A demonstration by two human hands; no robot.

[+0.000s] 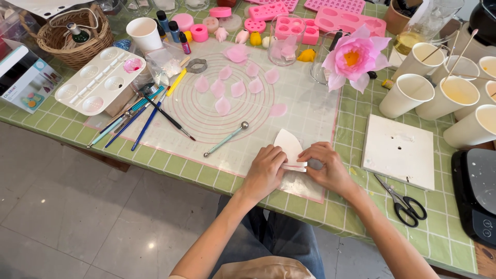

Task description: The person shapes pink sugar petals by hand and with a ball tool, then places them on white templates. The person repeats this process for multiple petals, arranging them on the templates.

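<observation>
Green checked table (341,204) bears mat (243,111), scissors (405,201), cups (405,94).

Pink flower (354,56) by paper cups (406,94) — scissors (405,203), white block (399,150) right.

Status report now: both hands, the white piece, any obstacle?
Left hand and right hand pinch white petal-shaped piece over mat. Ball tool lies apart, left.
</observation>
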